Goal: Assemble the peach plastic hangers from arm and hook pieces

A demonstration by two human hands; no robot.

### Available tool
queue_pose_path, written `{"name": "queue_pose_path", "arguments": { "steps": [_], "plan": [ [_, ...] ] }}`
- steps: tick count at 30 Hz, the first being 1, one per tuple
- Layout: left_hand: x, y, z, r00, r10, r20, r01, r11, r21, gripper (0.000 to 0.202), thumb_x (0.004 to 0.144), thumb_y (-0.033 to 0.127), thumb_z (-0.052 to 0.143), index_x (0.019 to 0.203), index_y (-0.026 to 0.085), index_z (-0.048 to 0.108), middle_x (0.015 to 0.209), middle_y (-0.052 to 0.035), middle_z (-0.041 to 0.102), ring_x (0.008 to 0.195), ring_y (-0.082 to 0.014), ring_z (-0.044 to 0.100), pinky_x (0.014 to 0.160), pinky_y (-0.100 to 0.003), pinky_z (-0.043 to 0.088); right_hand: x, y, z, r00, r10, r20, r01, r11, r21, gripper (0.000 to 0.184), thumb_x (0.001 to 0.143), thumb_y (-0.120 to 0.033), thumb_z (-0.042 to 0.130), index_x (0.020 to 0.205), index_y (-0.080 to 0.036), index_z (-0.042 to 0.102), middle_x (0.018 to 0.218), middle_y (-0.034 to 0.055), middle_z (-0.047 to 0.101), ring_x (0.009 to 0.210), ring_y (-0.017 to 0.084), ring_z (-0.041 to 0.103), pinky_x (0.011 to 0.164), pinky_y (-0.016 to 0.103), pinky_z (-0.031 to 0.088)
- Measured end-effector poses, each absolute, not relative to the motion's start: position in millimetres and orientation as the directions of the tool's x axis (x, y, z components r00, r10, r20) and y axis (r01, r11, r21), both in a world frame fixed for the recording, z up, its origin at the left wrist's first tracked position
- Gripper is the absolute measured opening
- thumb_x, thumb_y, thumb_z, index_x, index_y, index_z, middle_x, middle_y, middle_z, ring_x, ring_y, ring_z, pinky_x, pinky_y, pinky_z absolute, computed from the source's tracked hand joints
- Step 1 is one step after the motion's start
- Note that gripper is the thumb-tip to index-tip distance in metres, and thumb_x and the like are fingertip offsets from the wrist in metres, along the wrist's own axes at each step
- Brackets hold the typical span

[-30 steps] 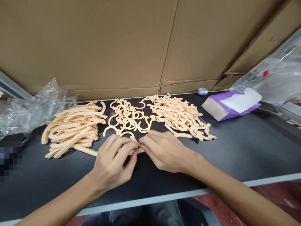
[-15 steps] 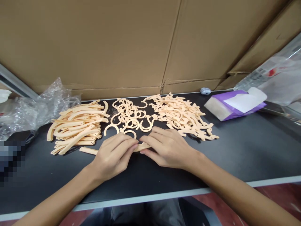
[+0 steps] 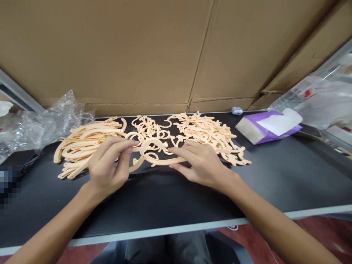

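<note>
Both my hands hold a peach plastic hanger piece (image 3: 156, 160) just above the black table (image 3: 275, 183). My left hand (image 3: 108, 167) pinches its left end with thumb and fingers. My right hand (image 3: 200, 163) grips its right arm. Behind lie three heaps of the same plastic: curved arms (image 3: 82, 145) at the left, hooks (image 3: 150, 132) in the middle, notched pieces (image 3: 211, 137) at the right.
A cardboard wall (image 3: 137, 55) closes the back of the table. Crumpled clear plastic (image 3: 41, 123) lies at the far left. A purple tissue pack (image 3: 268, 126) and a small round grey object (image 3: 237, 110) sit at the right, by a clear bag (image 3: 324, 99).
Both hands rose from the table and moved apart. The left hand shifted left and back, and the joined hanger piece now spans between them.
</note>
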State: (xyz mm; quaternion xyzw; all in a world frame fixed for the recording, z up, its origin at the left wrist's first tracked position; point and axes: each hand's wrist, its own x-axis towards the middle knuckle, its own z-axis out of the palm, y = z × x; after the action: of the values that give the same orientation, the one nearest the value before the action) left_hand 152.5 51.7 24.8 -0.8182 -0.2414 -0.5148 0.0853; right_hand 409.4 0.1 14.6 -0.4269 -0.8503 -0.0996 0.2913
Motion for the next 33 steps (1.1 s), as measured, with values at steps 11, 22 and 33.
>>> {"name": "queue_pose_path", "arguments": {
  "steps": [11, 22, 33],
  "plan": [
    [134.7, 60.7, 27.6, 0.166, 0.534, 0.829, 0.416, -0.8, 0.432, 0.028, 0.089, 0.006, 0.045, 0.086, 0.021, 0.068, 0.079, 0.0026, 0.065, 0.074, -0.0139, 0.06, 0.066, -0.028, 0.048, 414.5, 3.4, 18.2, -0.323, 0.597, 0.734, 0.724, 0.656, -0.214, 0.008, 0.091, -0.023, 0.067, 0.088, -0.016, 0.069, 0.079, 0.0063, 0.072, 0.075, 0.019, 0.062, 0.069, 0.033, 0.05],
    [140.7, 73.0, 29.7, 0.525, 0.679, 0.513, 0.535, -0.732, 0.422, 0.027, 0.091, 0.039, 0.059, 0.073, 0.021, 0.069, 0.071, 0.0011, 0.054, 0.066, -0.0142, 0.052, 0.061, -0.028, 0.041, 423.7, 10.9, 24.2, -0.194, 0.503, 0.842, 0.799, 0.58, -0.162, 0.004, 0.089, -0.022, 0.067, 0.087, -0.018, 0.067, 0.08, 0.0059, 0.074, 0.075, 0.02, 0.064, 0.068, 0.034, 0.052],
    [149.7, 50.8, 15.4, 0.414, 0.783, 0.464, 0.593, -0.618, 0.516, 0.034, 0.089, 0.037, 0.057, 0.061, 0.018, 0.059, 0.066, 0.002, 0.048, 0.062, -0.0122, 0.049, 0.059, -0.026, 0.037, 415.2, 7.1, 19.9, -0.24, 0.556, 0.796, 0.816, 0.559, -0.145, 0.013, 0.09, -0.024, 0.065, 0.098, -0.015, 0.069, 0.085, 0.009, 0.074, 0.079, 0.022, 0.064, 0.074, 0.037, 0.049]
  ]
}}
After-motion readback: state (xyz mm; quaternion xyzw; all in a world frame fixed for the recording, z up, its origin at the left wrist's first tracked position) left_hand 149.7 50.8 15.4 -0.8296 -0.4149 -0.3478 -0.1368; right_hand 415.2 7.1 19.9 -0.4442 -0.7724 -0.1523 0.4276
